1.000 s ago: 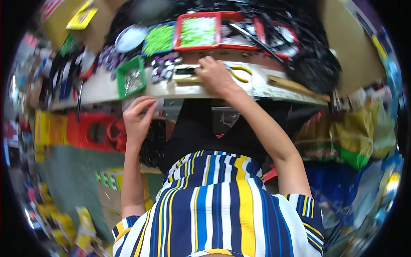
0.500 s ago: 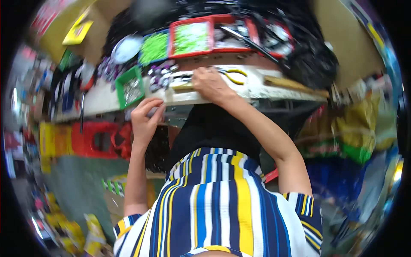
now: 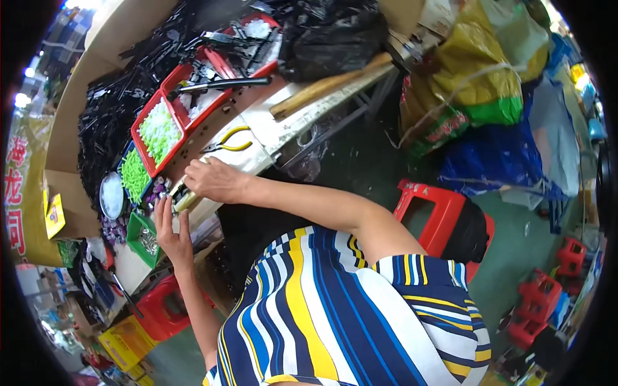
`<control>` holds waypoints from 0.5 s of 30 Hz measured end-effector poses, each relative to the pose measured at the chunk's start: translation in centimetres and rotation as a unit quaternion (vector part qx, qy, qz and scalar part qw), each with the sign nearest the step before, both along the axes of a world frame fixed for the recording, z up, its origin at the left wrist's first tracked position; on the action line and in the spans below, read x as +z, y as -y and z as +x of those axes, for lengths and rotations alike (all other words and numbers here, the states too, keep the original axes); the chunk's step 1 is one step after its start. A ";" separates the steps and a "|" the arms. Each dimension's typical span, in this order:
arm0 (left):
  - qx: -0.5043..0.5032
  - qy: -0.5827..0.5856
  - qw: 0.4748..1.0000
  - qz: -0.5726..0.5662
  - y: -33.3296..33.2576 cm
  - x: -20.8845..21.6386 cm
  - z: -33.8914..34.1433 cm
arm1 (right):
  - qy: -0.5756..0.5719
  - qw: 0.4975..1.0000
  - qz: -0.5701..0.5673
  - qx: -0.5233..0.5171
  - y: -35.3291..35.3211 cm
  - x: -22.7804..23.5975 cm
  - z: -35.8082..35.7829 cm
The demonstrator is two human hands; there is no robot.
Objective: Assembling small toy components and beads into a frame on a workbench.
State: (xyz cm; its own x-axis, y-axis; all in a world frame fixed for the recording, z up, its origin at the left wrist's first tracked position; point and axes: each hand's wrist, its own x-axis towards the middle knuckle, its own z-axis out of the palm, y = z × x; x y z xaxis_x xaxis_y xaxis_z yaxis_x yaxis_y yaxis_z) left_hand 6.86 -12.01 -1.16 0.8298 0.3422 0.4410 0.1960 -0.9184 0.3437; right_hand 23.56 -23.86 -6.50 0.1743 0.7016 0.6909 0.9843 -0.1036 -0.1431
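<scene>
My right hand [image 3: 215, 180] rests at the table edge with its fingers bent and pressed together. What they hold, if anything, is hidden. Just below those fingertips lies a pale yellowish stick-like piece [image 3: 187, 202]. My left hand [image 3: 172, 238] is raised beside it, fingers stretched and thumb apart, and nothing shows between them. Small purple-and-white parts [image 3: 158, 188] lie by its fingertips. Left of that hand sits a green tray [image 3: 133, 239] with small silvery metal pieces. Yellow-handled pliers [image 3: 235, 143] lie beyond my right hand.
Red trays [image 3: 149, 164] hold green, white and clear small pieces; a blue tray [image 3: 133, 199] holds green ones. A black-handled tool [image 3: 238, 83] lies across a red tray. Black strips [image 3: 106, 122] are heaped behind. A wooden bar [image 3: 322, 90] lies farther right; a red stool [image 3: 444, 209] stands on the floor.
The whole view has swung to the right, so the table now runs slanting. My left hand's fingers have straightened and come closer to my right hand.
</scene>
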 end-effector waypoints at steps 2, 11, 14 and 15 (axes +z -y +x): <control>0.006 -0.046 0.999 0.005 -0.5 -0.6 -0.3 | -0.041 0.999 0.014 0.029 0.1 0.1 0.0; -0.001 -0.080 0.997 0.000 -0.6 -1.9 0.7 | -0.165 0.972 -0.087 0.141 2.2 3.1 3.0; -0.005 -0.070 0.997 -0.027 -0.5 -1.8 0.5 | -0.201 0.969 -0.048 0.137 1.7 6.7 5.3; -0.013 -0.056 0.998 -0.038 -0.7 -2.0 0.7 | -0.210 0.968 -0.053 0.127 0.9 7.0 6.5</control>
